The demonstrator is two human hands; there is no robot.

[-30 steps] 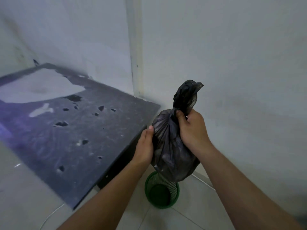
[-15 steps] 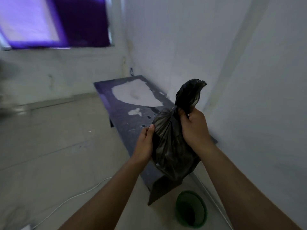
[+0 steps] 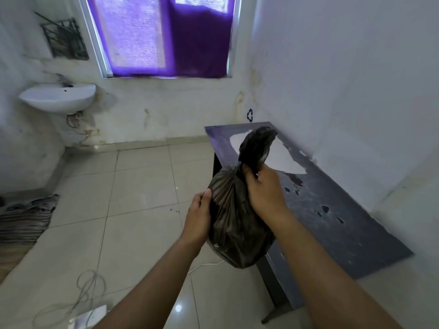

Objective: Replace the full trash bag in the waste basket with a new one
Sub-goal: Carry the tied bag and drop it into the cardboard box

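Down at the bottom, two forearms reach forward into the room, and between them hangs the full trash bag [image 3: 237, 224], black, bulging, clear of the floor. The left hand [image 3: 198, 217] lies along the bag's left flank, palm against the plastic, fingers fairly straight, thumb tip up at the shoulder of the bag; that reads as steadying, not gripping. The right hand [image 3: 263, 188] does the real work: it is clenched round the gathered neck, just under the twisted tail that sticks up above the knuckles.

So the relation that counts is this: the bag's long axis runs close to vertical, tail up, belly down, and nearly all the weight hangs below the right-hand grip and slightly toward the left hand. Whether that neck is actually knotted or only twisted, I can't quite tell from here, as the fingers cover it.

Just beyond the bag, on the right, a dark worn table [image 3: 332, 210] runs along the wall, its near corner right behind the bag's bottom. To the left, pale floor tiles [image 3: 133, 186] with a loose white cable [image 3: 88, 290] lying on them. Farther off, a white washbasin [image 3: 59, 98] on the far wall and a purple-curtained window [image 3: 164, 34] above.

The waste basket itself is nowhere in view, so I'd judge the full bag is already out and being carried off; setting it down falls mostly to the right hand.
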